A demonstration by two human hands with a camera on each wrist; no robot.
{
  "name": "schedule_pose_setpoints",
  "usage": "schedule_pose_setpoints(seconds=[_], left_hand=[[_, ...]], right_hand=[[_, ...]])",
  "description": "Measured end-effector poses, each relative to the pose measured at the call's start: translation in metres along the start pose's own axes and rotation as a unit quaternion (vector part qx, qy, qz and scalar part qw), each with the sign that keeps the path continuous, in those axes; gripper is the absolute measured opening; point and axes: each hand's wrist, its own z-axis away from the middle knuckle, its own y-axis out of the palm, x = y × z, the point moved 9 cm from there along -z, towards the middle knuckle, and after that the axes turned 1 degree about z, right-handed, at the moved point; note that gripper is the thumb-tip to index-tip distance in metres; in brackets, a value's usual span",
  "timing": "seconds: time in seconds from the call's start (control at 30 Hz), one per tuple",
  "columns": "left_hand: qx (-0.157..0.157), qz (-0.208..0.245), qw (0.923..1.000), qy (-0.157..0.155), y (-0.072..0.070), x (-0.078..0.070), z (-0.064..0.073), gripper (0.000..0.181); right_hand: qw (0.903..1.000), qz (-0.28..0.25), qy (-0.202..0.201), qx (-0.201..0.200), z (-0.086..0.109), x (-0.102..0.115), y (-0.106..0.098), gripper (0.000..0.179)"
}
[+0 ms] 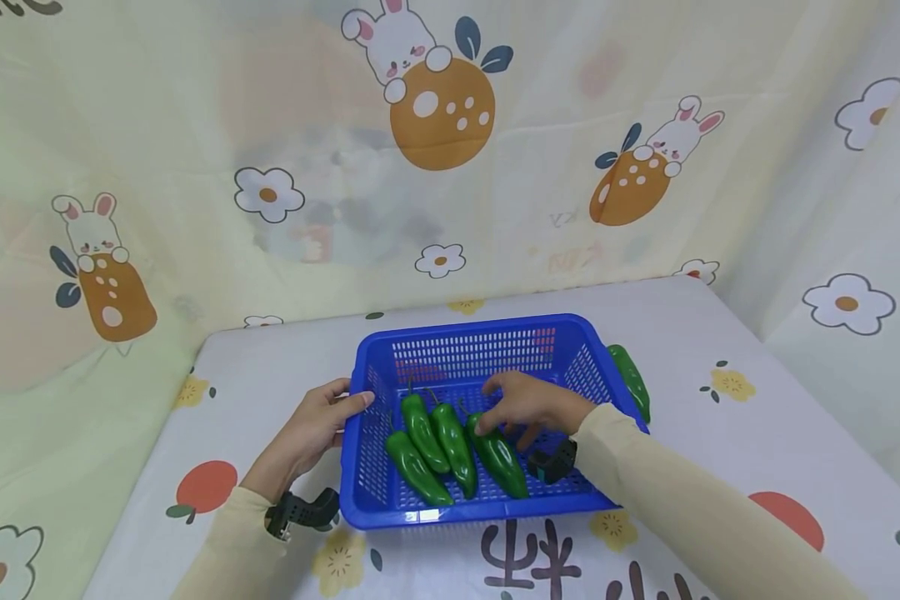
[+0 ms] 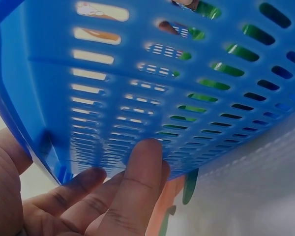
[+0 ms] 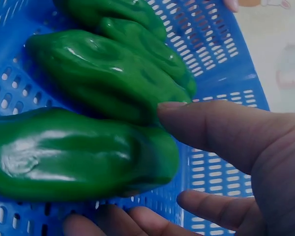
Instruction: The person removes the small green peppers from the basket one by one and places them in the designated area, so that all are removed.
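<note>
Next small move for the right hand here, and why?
Probably lift the right hand clear of the basket's rightmost green chili pepper: thumb and fingers straddle it loosely, it already lies in the blue basket, and another green chili pepper lies outside, right.

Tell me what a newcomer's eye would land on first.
Likely the bright blue basket on the patterned cloth, with four glossy green peppers inside. Then the left hand on its left rim and the right hand inside, at the rightmost of those peppers. A fifth pepper shows just outside the basket's right side.
</note>
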Motion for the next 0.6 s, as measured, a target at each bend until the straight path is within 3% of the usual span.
schedule_pose_setpoints(seconds=[0.43, 0.6], left_hand=[[-0.004, 0.001, 1.0000, -0.009, 0.000, 0.002, -0.001, 0.052], [-0.010, -0.001, 0.9999, -0.011, -0.001, 0.002, 0.000, 0.053]], right_hand=[[0.9982, 0.055, 0.022, 0.008, -0.003, 0.001, 0.012, 0.075], [0.9978, 0.064, 0.017, 0.005, -0.002, 0.002, 0.014, 0.058]])
